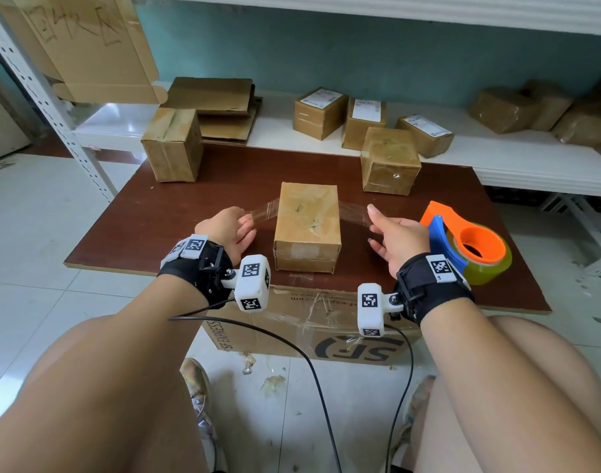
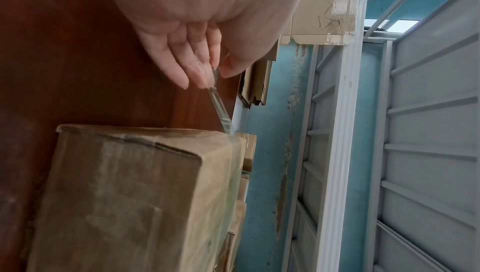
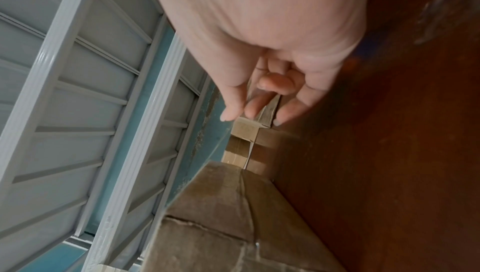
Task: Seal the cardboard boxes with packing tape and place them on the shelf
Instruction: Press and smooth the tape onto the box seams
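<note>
A small brown cardboard box [image 1: 307, 220] stands in the middle of the dark wooden table [image 1: 176, 213]. A strip of clear packing tape [image 1: 263, 210] runs across its top and sticks out in the air on both sides. My left hand [image 1: 243, 224] pinches the left end just beside the box; in the left wrist view the tape [image 2: 219, 110] runs from between thumb and fingers [image 2: 197, 71] down to the box edge [image 2: 135, 194]. My right hand [image 1: 374, 227] pinches the right end, thumb up. The right wrist view shows its fingertips [image 3: 259, 102] above the box [image 3: 228, 215].
An orange and blue tape dispenser [image 1: 469, 244] lies on the table right of my right hand. Two taped boxes [image 1: 173, 145] [image 1: 389, 160] stand at the table's back. The white shelf [image 1: 497, 158] behind holds several labelled boxes and flattened cardboard. A large box [image 1: 309, 322] sits under the table's front edge.
</note>
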Action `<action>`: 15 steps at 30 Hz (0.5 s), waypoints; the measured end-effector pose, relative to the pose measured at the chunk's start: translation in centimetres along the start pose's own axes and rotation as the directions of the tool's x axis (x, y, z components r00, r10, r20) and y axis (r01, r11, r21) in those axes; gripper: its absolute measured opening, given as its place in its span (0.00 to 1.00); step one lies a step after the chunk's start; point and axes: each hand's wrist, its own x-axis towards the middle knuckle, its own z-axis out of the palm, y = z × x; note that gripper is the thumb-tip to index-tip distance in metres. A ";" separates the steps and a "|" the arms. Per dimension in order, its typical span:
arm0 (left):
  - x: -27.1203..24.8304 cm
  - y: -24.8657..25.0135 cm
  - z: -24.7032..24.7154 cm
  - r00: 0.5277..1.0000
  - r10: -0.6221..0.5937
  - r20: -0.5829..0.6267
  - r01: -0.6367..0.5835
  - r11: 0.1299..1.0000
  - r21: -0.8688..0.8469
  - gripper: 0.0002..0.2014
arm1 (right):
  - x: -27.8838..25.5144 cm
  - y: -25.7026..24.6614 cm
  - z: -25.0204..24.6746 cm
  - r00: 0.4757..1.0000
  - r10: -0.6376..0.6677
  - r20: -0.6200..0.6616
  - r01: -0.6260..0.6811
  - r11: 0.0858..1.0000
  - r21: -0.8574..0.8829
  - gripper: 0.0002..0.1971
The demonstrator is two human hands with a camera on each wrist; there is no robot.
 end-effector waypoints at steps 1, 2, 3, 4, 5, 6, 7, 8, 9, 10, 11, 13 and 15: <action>-0.2 0.0 0.1 1.000 -0.002 0.002 0.002 1.000 0.003 0.07 | 0.1 0.1 0.0 1.000 0.001 0.001 -0.001 1.000 -0.005 0.15; -0.2 -0.1 0.1 1.000 -0.006 0.007 0.006 1.000 0.008 0.06 | 0.1 0.3 0.0 1.000 0.002 0.001 -0.002 1.000 -0.009 0.15; -0.4 -0.1 0.2 1.000 -0.015 0.012 0.015 1.000 0.009 0.06 | 0.2 0.4 0.1 1.000 0.004 0.002 -0.004 1.000 -0.012 0.15; -0.4 -0.1 0.3 0.999 -0.029 0.021 0.029 1.000 0.009 0.04 | 0.3 0.6 0.1 1.000 0.007 0.001 -0.007 1.000 -0.014 0.15; -0.5 -0.1 0.4 0.998 -0.045 0.037 0.045 0.999 -0.002 0.02 | 0.3 0.7 0.1 1.000 0.009 0.001 -0.009 1.000 -0.015 0.14; -0.6 -0.1 0.4 0.997 -0.057 0.049 0.058 0.998 -0.011 0.01 | 0.4 0.7 0.2 1.000 0.011 0.001 -0.011 1.000 -0.015 0.14; -0.7 -0.2 0.5 0.996 -0.061 0.057 0.062 0.998 -0.013 0.02 | 0.4 0.8 0.2 1.000 0.011 -0.001 -0.011 1.000 -0.017 0.14; -0.7 -0.3 0.5 0.997 -0.056 0.059 0.056 0.998 -0.006 0.03 | 0.4 1.0 0.3 1.000 0.009 -0.006 -0.009 1.000 -0.020 0.14; -0.7 -0.4 0.5 0.997 -0.049 0.055 0.049 0.999 0.006 0.04 | 0.5 1.1 0.4 1.000 0.006 -0.012 -0.006 1.000 -0.023 0.14; -0.7 -0.5 0.6 0.998 -0.044 0.053 0.043 0.999 0.018 0.05 | 0.5 1.2 0.4 1.000 0.001 -0.016 -0.001 1.000 -0.025 0.14; -0.8 -0.5 0.6 0.997 -0.042 0.062 0.041 0.999 0.028 0.05 | 0.6 1.4 0.6 1.000 -0.004 -0.019 0.003 1.000 -0.023 0.14; -0.3 -0.8 0.5 0.997 -0.036 0.065 0.033 0.998 0.045 0.04 | 0.7 1.7 0.8 1.000 -0.010 -0.028 0.009 1.000 -0.021 0.14; 0.1 -1.3 0.4 0.994 -0.033 0.106 0.025 0.997 0.075 0.07 | 0.8 1.8 0.8 0.999 -0.013 -0.034 0.012 1.000 -0.029 0.14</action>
